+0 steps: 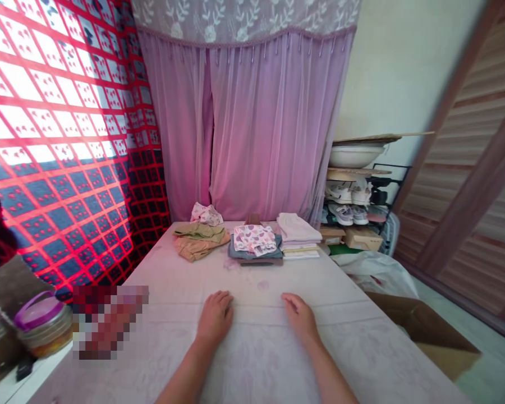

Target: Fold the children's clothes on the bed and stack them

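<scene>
Folded clothes (pixel 256 240) well beyond both hands (pixel 214 317) (pixel 301 318)

Lilac curtain (pixel 252 129), red-latticed window (pixel 54 140) at left, louvered door (pixel 471 168) at right

Khaki clothes (pixel 201 242), printed clothes (pixel 255 240) and white clothes (pixel 297 235) lie piled on a sheet-covered bed (pixel 180 280).

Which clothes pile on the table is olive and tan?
The leftmost: the olive-green and tan cloth pile. The white floral pile on grey-blue cloth sits in the middle, and the pale lilac and white folded stack is on the right.
</scene>
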Available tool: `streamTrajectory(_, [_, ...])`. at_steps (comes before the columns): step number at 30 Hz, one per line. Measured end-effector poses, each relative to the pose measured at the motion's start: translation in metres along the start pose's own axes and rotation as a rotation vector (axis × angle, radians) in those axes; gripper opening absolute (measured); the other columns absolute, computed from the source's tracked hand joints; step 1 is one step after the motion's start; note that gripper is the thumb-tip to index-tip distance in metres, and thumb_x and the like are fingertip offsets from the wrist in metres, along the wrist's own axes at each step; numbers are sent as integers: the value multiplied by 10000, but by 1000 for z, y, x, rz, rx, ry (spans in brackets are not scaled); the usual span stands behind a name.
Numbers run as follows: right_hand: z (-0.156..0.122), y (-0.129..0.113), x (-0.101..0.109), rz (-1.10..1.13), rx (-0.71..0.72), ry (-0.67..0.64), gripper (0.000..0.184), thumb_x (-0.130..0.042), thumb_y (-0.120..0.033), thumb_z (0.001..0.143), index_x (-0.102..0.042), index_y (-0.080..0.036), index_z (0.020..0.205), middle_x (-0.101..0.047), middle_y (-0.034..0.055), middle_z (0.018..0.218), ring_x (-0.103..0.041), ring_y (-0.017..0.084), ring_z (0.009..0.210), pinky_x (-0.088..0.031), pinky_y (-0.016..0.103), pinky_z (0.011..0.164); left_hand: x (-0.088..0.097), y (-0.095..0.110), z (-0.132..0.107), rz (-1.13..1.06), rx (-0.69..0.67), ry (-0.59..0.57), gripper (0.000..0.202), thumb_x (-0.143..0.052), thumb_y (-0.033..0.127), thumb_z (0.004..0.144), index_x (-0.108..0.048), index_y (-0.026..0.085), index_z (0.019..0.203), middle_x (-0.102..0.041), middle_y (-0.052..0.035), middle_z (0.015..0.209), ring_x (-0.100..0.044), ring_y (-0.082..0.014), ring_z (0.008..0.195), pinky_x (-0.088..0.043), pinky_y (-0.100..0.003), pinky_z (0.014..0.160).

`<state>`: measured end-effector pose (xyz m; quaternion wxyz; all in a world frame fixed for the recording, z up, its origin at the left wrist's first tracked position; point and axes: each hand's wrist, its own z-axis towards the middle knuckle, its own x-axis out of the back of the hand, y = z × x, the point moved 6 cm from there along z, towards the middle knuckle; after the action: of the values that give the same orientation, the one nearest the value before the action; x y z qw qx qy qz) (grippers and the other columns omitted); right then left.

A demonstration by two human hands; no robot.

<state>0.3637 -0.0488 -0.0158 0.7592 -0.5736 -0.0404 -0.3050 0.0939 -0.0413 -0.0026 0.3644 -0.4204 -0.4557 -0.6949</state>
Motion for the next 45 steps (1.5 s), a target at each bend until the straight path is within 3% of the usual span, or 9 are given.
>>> streamTrajectory(6, [-34, -13, 13, -60, 60, 64, 317, -439, -353, 725, -718, -225, 803, -736, 81, 897, -678, 229, 868, -528, 357, 841, 2, 2, -1, 16, 13, -15, 358, -460, 212, 864, -639, 187, 1172, -595, -73, 1314, -478, -228, 1268, -311, -410, 1102])
streamTrajectory(10, [-29, -7, 13, -77, 31, 63, 312, -440, -352, 740, -716, -234, 825, -741, 66, 899, -684, 223, 851, -532, 341, 803, 2, 1, -1, 46, 5, -17, 355, -441, 203, 868, -640, 201, 1162, -603, -68, 1300, -494, -218, 1248, -327, -395, 1089])
streamTrajectory(14, [13, -6, 16, -181, -45, 39, 311, -422, -378, 798, -699, -246, 852, -742, 35, 826, -677, 202, 748, -517, 300, 698, 8, 11, 15, 134, -74, -28, 385, -462, 204, 849, -619, 217, 1200, -590, -71, 1310, -497, -239, 1235, -322, -431, 1092])
streamTrajectory(19, [97, -36, 15, -455, -42, 15, 293, -400, -303, 875, -674, -245, 962, -731, 18, 894, -657, 170, 790, -453, 254, 694, 16, 61, 77, 232, -318, 55, 439, -458, 266, 883, -532, 255, 1316, -460, -75, 1445, -363, -278, 1354, -245, -507, 1129])
streamTrajectory(23, [152, -48, -2, -530, -15, -41, 276, -473, -262, 868, -655, -240, 1074, -725, 22, 971, -647, 169, 883, -428, 251, 752, 1, 98, 133, 319, -504, 79, 517, -445, 370, 904, -436, 230, 1402, -363, -74, 1512, -234, -291, 1420, -145, -535, 1161])
streamTrajectory(27, [177, -41, -19, -546, 17, -87, 268, -532, -261, 836, -666, -261, 1067, -719, 16, 978, -633, 171, 905, -409, 254, 774, -20, 105, 165, 419, -605, 24, 625, -404, 383, 912, -260, 198, 1490, -305, -58, 1541, -161, -272, 1445, -61, -523, 1181])
streamTrajectory(30, [183, -37, -25, -589, 43, -95, 239, -494, -298, 871, -686, -272, 1010, -712, 22, 980, -625, 170, 895, -399, 255, 755, -27, 101, 174, 453, -643, 11, 664, -395, 377, 912, -178, 193, 1512, -260, -50, 1558, -135, -261, 1452, -42, -507, 1189])
streamTrajectory(35, [191, -40, -31, -619, 60, -127, 241, -476, -339, 889, -684, -289, 1001, -709, 9, 956, -619, 163, 838, -381, 250, 696, -25, 93, 179, 495, -669, 37, 625, -380, 382, 925, -235, 172, 1496, -278, -60, 1550, -129, -260, 1453, -37, -512, 1187])
streamTrajectory(45, [168, -43, -30, -695, 84, 1, 219, -477, -270, 876, -684, -237, 814, -692, 24, 863, -610, 152, 763, -356, 248, 648, -12, 89, 180, 539, -667, 140, 572, -459, 453, 908, -434, 155, 1396, -556, -91, 1352, -239, -276, 1421, -118, -525, 1177])
